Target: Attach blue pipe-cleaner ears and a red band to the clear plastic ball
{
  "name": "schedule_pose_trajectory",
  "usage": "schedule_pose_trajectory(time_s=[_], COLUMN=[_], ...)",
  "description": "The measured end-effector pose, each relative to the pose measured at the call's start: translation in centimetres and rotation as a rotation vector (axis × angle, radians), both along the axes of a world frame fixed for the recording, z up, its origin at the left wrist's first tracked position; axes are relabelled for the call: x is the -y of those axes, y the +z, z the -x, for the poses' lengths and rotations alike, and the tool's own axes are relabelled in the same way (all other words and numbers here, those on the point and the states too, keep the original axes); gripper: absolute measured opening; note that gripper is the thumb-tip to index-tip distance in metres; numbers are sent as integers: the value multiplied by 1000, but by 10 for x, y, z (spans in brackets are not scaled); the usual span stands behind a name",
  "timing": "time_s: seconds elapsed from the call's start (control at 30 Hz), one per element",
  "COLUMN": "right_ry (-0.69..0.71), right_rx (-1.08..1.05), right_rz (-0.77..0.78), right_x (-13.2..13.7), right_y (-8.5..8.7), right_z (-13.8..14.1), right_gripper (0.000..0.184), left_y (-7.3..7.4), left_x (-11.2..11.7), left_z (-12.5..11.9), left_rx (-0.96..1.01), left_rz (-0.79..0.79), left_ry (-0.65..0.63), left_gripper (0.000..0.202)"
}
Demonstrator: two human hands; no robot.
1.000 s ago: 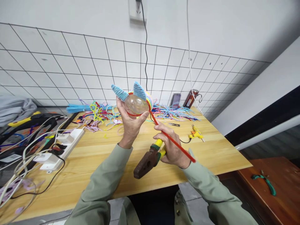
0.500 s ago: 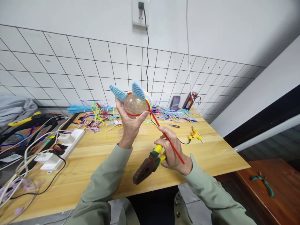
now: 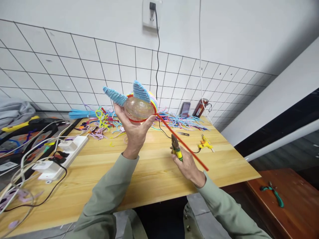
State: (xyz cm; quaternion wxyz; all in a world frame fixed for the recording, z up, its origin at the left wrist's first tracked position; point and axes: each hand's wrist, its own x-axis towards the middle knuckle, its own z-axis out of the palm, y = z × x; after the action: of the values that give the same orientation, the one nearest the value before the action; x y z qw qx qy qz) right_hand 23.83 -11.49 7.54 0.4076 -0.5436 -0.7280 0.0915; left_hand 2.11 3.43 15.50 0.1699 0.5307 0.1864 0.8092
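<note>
My left hand (image 3: 133, 132) grips a rounded, see-through craft piece (image 3: 139, 109) from below, thumb at its lower right edge. Two light blue ear-like pieces (image 3: 141, 91) stick up from it, and rainbow-striped trim with a red rim runs around its side. A long red pipe cleaner (image 3: 181, 141) slants from the rim down to the right, its far end free. Closed around the yellow-and-green handles of a pair of pliers (image 3: 176, 148) is my right hand (image 3: 186, 166). The dark plier jaws point up, just left of the red pipe cleaner; I cannot tell if they touch it.
Loose coloured pipe cleaners (image 3: 184, 122) lie along the table's back. A yellow glue gun (image 3: 205, 143) and small snips (image 3: 183, 134) rest on the right. On the left are a white power strip (image 3: 72, 156) and tangled cables. Green-handled pliers (image 3: 272, 194) lie on a brown surface.
The pliers have swung from pointing down-left to pointing up, near the red pipe cleaner. My right hand no longer touches that pipe cleaner. The craft piece has shifted slightly left.
</note>
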Motion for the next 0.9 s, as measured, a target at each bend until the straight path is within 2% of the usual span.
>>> schedule_pose_trajectory(time_s=[0.2, 0.37, 0.5, 0.67, 0.83, 0.9], right_ry=[91, 202, 281, 177, 462, 495], right_rx=[-353, -591, -722, -637, -858, -861], right_rz=[170, 353, 469, 326, 592, 620], right_x=[-27, -34, -32, -35, -33, -29], right_y=[30, 41, 45, 44, 40, 39], right_z=[34, 45, 49, 48, 37, 34], right_gripper=[38, 49, 52, 49, 52, 51], left_y=[4, 6, 4, 0, 1, 1], left_x=[9, 9, 8, 10, 9, 7], left_z=[0, 0, 0, -3, -4, -3], left_rx=[-37, -36, -41, -58, -71, -76], left_rz=[9, 20, 63, 104, 143, 149], left_ry=[26, 57, 36, 73, 82, 85], left_gripper=[132, 131, 135, 133, 137, 136])
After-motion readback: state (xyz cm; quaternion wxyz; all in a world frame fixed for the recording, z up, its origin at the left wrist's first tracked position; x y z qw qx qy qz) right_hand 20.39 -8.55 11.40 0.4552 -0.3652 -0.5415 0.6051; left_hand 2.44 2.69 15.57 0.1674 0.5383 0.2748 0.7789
